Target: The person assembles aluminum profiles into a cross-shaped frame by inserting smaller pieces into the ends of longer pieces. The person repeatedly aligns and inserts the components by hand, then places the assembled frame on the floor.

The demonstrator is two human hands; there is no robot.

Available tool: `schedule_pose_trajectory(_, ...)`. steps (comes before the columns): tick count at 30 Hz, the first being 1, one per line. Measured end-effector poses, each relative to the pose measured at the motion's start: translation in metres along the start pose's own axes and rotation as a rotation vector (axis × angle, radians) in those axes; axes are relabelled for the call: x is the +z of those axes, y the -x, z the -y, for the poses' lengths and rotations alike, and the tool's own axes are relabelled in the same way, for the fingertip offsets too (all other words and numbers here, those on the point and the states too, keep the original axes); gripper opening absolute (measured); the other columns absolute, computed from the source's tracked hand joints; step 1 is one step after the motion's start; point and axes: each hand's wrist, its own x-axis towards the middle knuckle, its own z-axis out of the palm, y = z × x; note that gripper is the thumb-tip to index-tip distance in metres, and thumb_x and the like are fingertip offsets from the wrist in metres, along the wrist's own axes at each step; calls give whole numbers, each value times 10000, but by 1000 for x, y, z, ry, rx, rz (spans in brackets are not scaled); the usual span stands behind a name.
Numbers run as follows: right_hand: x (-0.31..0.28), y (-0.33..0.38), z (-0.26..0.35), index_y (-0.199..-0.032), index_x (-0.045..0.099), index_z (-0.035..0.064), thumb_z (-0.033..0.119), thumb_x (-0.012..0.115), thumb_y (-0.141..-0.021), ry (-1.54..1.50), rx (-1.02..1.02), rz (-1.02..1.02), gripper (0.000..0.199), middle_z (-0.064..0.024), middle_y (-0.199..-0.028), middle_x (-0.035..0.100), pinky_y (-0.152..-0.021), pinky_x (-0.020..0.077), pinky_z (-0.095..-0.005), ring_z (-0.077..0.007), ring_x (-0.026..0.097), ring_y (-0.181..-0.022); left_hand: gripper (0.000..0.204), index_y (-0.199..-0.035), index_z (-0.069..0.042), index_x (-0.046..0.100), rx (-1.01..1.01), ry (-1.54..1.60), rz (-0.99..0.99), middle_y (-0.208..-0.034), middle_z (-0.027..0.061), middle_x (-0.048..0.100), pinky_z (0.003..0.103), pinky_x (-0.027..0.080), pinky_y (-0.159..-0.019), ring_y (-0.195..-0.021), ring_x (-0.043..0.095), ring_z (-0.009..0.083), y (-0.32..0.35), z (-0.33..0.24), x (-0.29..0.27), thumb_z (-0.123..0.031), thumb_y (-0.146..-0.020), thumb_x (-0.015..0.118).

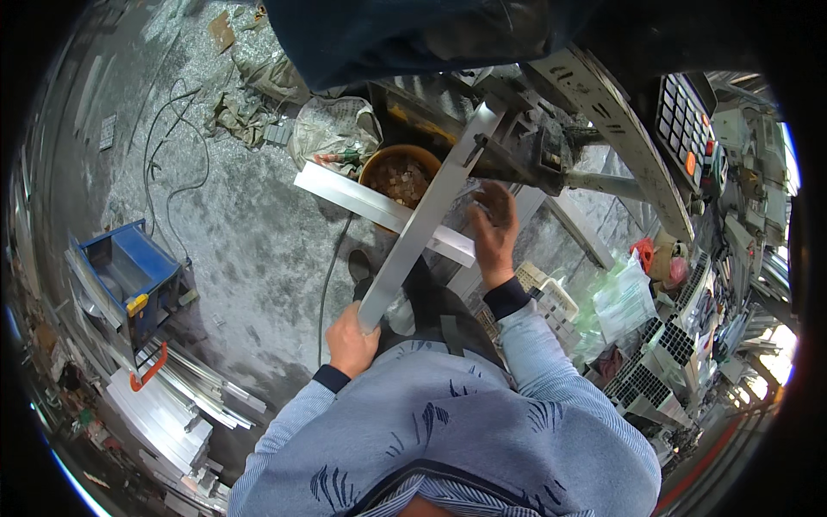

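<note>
My left hand [351, 339] is closed around the near end of a long silver metal bar [422, 226], which looks like an aluminium profile. The bar slants away to the right, and its far end reaches a dark machine part [544, 159]. A dark slot shows near that far end. Below it crosses a second, shorter silver profile [345, 195]. To the right of the long bar, my right hand [495, 228] is raised with fingers bent and apart, slightly blurred, and nothing clearly in it. A round yellow-brown bucket [369, 163] holding small scraps stands behind the crossing.
A machine arm [616, 129] and a keypad panel [680, 125] stand at the far right. Cables [185, 164] and crumpled sacks [334, 129] lie on the floor. A blue metal stand [142, 258] and stacked profiles [168, 422] are at left; crates [551, 297] at right.
</note>
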Motion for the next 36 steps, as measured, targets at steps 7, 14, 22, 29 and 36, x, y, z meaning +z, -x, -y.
schedule_pose_trajectory(7,-98,-36,3,-1249,561,7,20,710,-899,185,-79,-478,380,-92,-1146,645,-884,514,-289,-161,622,-999,321,-1070,-46,626,71,-57,-32,-850,209,709,529,540,-690,-788,688,450,-82,-62,17,-221,-823,732)
schedule_pose_trajectory(14,-144,-80,56,-1135,617,1,132,766,-872,670,-369,-604,330,-94,-1049,674,-854,503,-333,-163,628,-953,382,-1086,-1,619,78,-72,0,-889,237,722,538,547,-762,-854,698,454,-142,-108,28,-265,-842,747)
schedule_pose_trajectory(22,-147,-111,46,-988,671,3,145,753,-905,378,-314,-610,184,-65,-917,703,-784,523,-315,-132,647,-840,421,-1097,17,628,55,-105,5,-921,234,735,519,559,-794,-897,713,435,-166,-124,35,-272,-822,764)
schedule_pose_trajectory(29,-146,-116,34,-988,649,9,167,760,-901,270,-353,-618,212,-72,-912,700,-781,525,-321,-149,658,-838,422,-1077,22,618,137,-87,-1,-892,237,738,507,576,-769,-873,726,425,-166,-119,34,-287,-834,772)
schedule_pose_trajectory(36,-137,-112,45,-1042,649,8,203,756,-894,408,-270,-631,267,-124,-932,732,-802,536,-365,-238,710,-878,484,-1151,18,611,143,-117,50,-950,245,740,502,568,-819,-913,723,429,-169,-121,27,-310,-834,775)
